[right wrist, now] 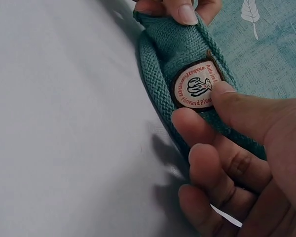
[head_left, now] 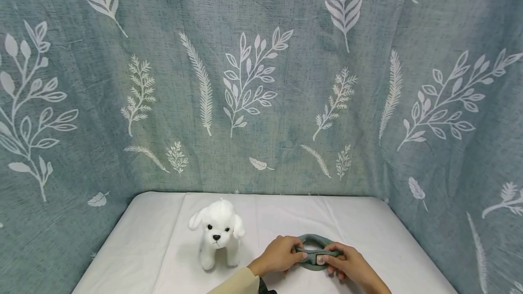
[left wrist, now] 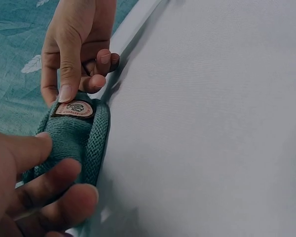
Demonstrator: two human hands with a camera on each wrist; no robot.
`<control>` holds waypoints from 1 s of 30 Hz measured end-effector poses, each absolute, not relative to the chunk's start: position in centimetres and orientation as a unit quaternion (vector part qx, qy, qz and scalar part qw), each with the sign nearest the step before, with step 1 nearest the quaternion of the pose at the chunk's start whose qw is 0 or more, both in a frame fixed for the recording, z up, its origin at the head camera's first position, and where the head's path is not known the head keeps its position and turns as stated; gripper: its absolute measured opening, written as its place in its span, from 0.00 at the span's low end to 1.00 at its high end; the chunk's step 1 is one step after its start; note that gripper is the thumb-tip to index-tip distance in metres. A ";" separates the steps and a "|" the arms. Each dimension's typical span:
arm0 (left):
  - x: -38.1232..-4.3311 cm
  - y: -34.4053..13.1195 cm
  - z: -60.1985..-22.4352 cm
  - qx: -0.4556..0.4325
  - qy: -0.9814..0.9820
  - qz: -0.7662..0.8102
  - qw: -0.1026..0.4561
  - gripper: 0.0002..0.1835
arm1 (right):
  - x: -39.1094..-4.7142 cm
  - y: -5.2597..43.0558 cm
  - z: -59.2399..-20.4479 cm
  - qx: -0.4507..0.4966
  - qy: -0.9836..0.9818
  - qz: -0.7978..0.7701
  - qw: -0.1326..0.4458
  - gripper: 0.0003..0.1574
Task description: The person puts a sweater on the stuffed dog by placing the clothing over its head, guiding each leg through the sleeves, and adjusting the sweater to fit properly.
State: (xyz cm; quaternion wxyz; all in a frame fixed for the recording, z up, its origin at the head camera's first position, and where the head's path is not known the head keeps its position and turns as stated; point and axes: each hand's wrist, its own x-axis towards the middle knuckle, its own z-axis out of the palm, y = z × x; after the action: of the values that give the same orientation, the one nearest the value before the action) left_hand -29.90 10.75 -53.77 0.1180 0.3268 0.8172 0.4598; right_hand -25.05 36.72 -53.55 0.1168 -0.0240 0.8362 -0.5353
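Observation:
Both hands hold a grey-green knitted band [head_left: 311, 257] with rolled edges and a sewn-on patch, low over the white surface right of the middle. It forms a loop with an opening at its back. My left hand [head_left: 282, 254] pinches the loop's left side between thumb and fingers. On the other side, the right hand [head_left: 347, 264] grips it with the thumb at the patch [right wrist: 197, 86], the lower fingers curled loosely beneath. To the left stands a white plush dog [head_left: 218, 232], facing forward, apart from both hands.
A white-covered table [head_left: 135, 248] lies under everything. Blue-green curtains [head_left: 261, 103] with white leaf prints close off its back and both sides. A beige sleeve [head_left: 239, 281] covers the left forearm.

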 end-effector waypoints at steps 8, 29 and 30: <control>-30.0 10.6 -53.4 0.329 0.812 0.471 0.103 0.06 | -25.0 36.7 -53.1 -0.026 0.827 -0.551 0.112 0.26; -30.0 10.1 -52.9 0.338 0.812 0.471 0.068 0.05 | -24.6 35.8 -52.6 -0.014 0.827 -0.556 0.082 0.29; -29.9 10.0 -52.9 0.338 0.812 0.471 0.067 0.05 | -24.6 35.8 -52.6 -0.012 0.827 -0.557 0.081 0.29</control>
State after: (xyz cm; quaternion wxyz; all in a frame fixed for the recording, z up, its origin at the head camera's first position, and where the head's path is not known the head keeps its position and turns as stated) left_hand -29.94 10.04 -52.90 0.0668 0.3382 0.8118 0.4714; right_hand -24.61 35.80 -52.58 0.0813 -0.0123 0.8266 -0.5567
